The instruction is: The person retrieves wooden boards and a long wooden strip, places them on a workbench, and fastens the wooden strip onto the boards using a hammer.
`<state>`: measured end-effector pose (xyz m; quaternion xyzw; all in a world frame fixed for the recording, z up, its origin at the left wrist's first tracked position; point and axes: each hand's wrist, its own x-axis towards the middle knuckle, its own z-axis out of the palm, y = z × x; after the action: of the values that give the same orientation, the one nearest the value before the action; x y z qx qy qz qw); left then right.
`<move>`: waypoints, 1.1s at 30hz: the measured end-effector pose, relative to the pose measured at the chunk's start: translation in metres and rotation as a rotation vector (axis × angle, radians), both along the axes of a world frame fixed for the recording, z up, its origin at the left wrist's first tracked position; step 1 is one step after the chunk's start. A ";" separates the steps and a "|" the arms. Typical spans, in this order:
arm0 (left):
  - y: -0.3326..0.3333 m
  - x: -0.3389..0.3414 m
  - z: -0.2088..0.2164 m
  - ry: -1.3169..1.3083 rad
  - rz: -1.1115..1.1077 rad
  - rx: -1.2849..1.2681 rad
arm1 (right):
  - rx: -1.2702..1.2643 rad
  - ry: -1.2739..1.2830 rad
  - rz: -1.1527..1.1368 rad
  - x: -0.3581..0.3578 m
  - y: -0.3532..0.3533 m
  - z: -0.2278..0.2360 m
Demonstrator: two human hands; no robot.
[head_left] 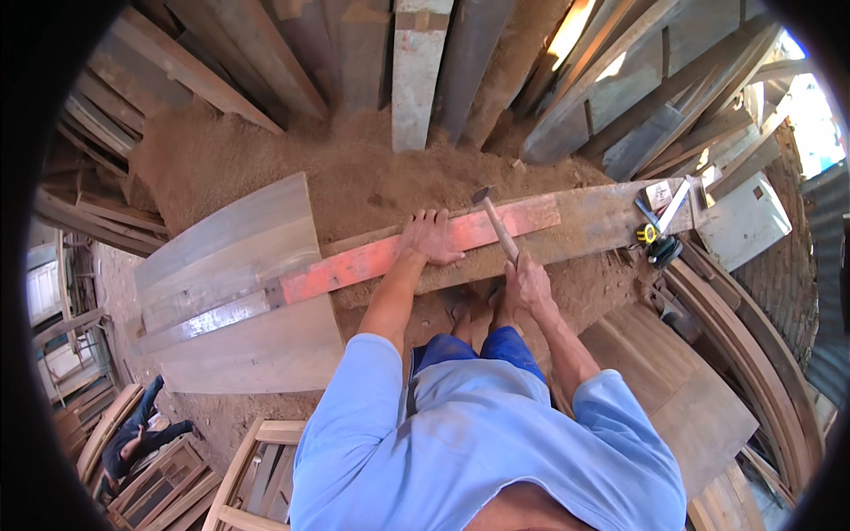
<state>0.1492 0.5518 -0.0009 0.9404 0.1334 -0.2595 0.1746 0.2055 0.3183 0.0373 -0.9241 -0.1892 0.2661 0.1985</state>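
Observation:
My right hand [529, 281] is wrapped round the wooden handle of a hammer [501, 232]. The dark hammer head is raised toward the far edge of a long red-faced board [350, 267]; I cannot tell whether it touches the wood. My left hand [431, 236] lies on the red face of this board, fingers stretched toward its far edge. Beneath the board runs a long brown plank [595, 211], dusted with sawdust. Toward the left, a wide wooden panel [257, 354] lies under the line of the board, beside a shiny strip [226, 316].
At the plank's right end lie a yellow tape measure [647, 234], a black round item [665, 251] and a white-bladed tool [676, 205]. Upright planks [416, 80] lean behind a sawdust heap [212, 159]. A person [142, 438] is at the lower left, near wooden frames [252, 460].

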 end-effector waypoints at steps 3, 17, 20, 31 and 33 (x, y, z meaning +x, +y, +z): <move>0.005 -0.004 -0.002 -0.002 0.008 0.002 | 0.275 -0.174 -0.014 -0.012 0.005 0.028; -0.002 -0.003 -0.004 -0.082 0.029 -0.001 | 0.211 -0.168 -0.056 -0.010 -0.008 -0.008; 0.000 -0.010 -0.010 -0.029 0.007 0.050 | 0.137 -0.137 -0.008 0.000 0.004 0.006; 0.006 -0.001 0.004 0.038 0.014 -0.036 | 0.138 -0.068 0.009 -0.007 -0.015 0.008; 0.002 -0.002 0.001 -0.001 0.002 0.035 | 0.248 -0.079 -0.009 -0.011 -0.017 0.012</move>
<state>0.1474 0.5534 0.0004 0.9433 0.1386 -0.2565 0.1586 0.1945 0.3008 0.0497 -0.9030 -0.2244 0.2033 0.3048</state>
